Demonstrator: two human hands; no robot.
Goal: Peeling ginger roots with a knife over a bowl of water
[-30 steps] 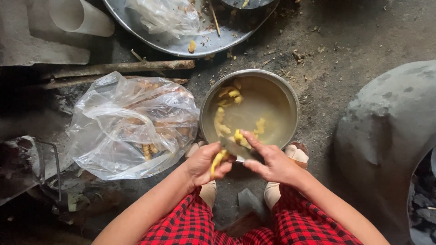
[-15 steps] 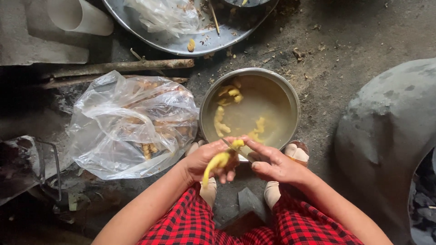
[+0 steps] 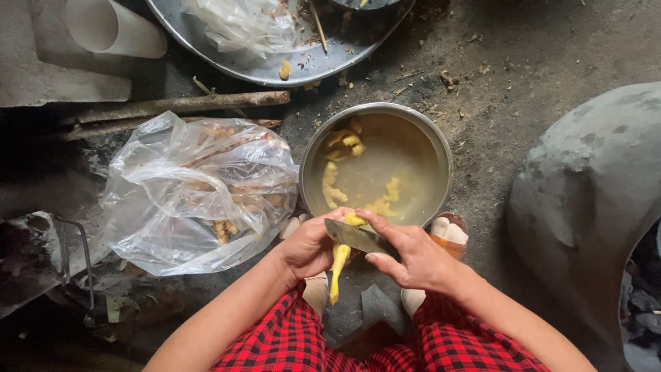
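- Seen from above, a person in red-and-black checked trousers squats on a dirt floor (image 3: 551, 62) that is rough, grey and strewn with small scraps.
- The left hand (image 3: 310, 246) is curled around a long, knobbly yellow root (image 3: 339, 265); its peeled lower end hangs down between the knees.
- The right hand (image 3: 413, 258) grips a flat metal knife (image 3: 354, 236), the blade lying across the root's upper part.
- Just beyond the hands sits a round metal bowl (image 3: 441, 148) of cloudy water with peeled yellow pieces floating in it.
- Left of the bowl lies a crumpled clear plastic bag (image 3: 186, 193) holding brown unpeeled roots.
- Beyond it lie two rough sticks (image 3: 179, 105) and a wide metal tray (image 3: 275, 69) with more plastic.
- A large, smooth grey stone-like mound (image 3: 585, 200) fills the right side.
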